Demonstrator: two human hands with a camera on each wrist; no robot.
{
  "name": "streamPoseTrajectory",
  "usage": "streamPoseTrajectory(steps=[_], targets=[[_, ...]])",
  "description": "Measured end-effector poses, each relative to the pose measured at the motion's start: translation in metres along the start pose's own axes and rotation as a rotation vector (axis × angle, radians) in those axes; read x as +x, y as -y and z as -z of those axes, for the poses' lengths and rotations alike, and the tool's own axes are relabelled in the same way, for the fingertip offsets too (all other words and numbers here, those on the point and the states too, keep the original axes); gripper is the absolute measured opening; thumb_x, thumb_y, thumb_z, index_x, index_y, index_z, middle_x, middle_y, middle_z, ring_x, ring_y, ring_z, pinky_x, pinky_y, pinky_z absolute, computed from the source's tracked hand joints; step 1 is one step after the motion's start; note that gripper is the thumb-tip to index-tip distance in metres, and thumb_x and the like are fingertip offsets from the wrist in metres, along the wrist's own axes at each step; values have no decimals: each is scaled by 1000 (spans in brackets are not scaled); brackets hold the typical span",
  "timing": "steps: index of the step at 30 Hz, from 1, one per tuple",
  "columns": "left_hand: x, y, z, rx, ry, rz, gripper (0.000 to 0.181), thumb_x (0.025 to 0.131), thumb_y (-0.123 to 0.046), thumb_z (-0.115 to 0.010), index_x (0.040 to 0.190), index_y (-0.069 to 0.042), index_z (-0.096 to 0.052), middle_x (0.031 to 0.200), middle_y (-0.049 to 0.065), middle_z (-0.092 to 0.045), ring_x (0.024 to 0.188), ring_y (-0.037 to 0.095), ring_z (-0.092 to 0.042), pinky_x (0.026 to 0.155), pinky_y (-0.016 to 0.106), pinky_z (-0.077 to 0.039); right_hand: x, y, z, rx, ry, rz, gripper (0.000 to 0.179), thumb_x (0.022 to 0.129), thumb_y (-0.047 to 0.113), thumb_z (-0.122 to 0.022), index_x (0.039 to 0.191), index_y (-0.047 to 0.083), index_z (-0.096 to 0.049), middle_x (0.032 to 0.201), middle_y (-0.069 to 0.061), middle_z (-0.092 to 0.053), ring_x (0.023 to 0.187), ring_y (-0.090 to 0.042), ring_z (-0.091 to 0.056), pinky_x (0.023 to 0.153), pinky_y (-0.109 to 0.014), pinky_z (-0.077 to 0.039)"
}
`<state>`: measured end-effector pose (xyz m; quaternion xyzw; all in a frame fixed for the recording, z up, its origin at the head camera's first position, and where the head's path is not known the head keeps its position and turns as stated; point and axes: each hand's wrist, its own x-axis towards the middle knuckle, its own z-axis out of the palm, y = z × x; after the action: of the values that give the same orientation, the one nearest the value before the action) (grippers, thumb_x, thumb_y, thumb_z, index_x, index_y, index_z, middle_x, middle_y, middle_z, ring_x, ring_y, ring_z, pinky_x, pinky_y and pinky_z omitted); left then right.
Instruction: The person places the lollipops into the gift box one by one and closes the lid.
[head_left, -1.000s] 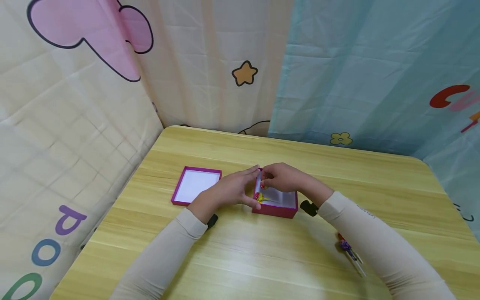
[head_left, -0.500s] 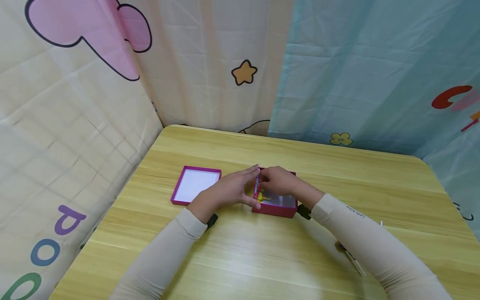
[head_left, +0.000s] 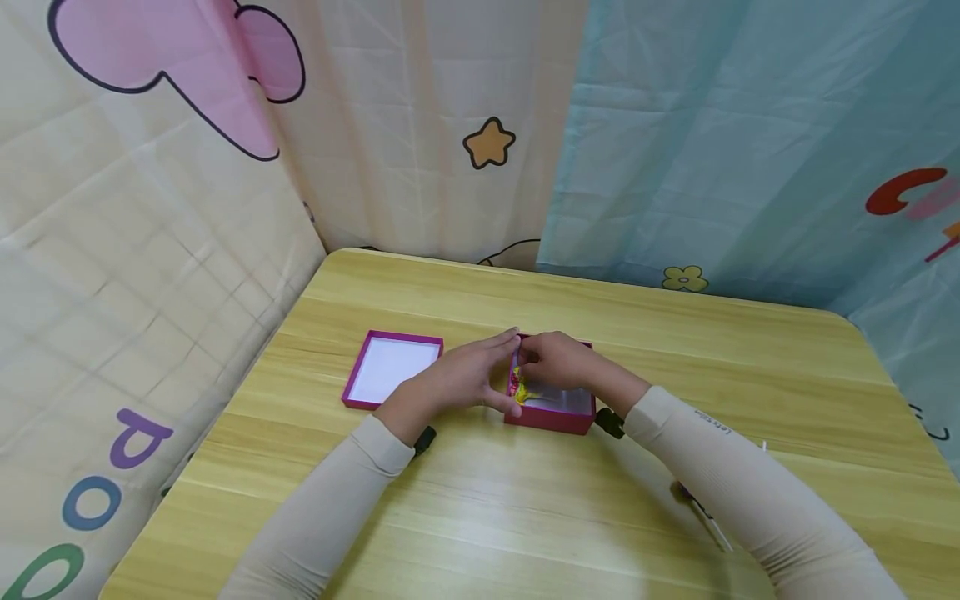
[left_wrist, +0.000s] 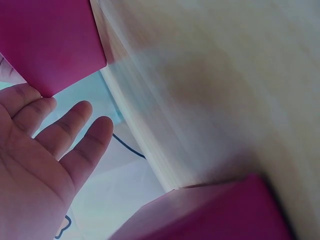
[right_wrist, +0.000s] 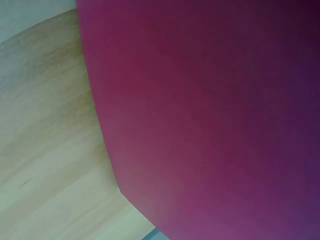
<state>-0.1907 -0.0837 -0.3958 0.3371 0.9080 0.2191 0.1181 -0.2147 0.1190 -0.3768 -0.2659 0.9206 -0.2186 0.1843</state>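
A magenta box (head_left: pixel 551 422) with a pale inside stands uncovered on the table. My left hand (head_left: pixel 468 375) grips its left end, thumb at the front corner and fingers at the back one. In the left wrist view, fingertips of the left hand (left_wrist: pixel 45 145) meet a corner of the box (left_wrist: pixel 50 45). Inside the box my right hand (head_left: pixel 557 360) reaches down with curled fingers at a red-and-yellow lollipop (head_left: pixel 516 375); its fingertips are partly hidden. Just in front lies a yellow lollipop (head_left: pixel 522 397) by the left wall. The right wrist view is filled mostly by the box side (right_wrist: pixel 200 125).
The box's lid (head_left: pixel 393 369) lies inside up to the left, beside my left wrist. More lollipops lie on the table at the right, mostly under my right sleeve, with a white stick (head_left: pixel 720 535) showing. A printed curtain (head_left: pixel 420 167) hangs behind the table (head_left: pixel 480 517).
My right hand has lowered into the box, bringing the red-and-yellow lollipop down beside the other one. In the last half second that lollipop has shifted slightly. My left hand stays put.
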Motion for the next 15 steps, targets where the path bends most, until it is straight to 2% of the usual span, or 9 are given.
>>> streamPoseTrajectory(steps=[6,15], targets=[[-1,-1,1,-4,2,4,112,73,-70,-71,158,-13,-26,165,-2,-16,147,19,-27,114,36,-32,-2,0,1,0,-6,16,5,92,13,-68,94,8,-67,84,-1,-63,77,-17,-55,74,-31,-49],[-1,1,0,-5,7,-2,113,73,-70,-70,158,-13,-25,165,-1,-17,147,19,-27,114,36,-32,-8,-2,2,-7,-28,-23,7,93,16,-70,95,10,-69,86,0,-64,79,-18,-56,76,-33,-50]])
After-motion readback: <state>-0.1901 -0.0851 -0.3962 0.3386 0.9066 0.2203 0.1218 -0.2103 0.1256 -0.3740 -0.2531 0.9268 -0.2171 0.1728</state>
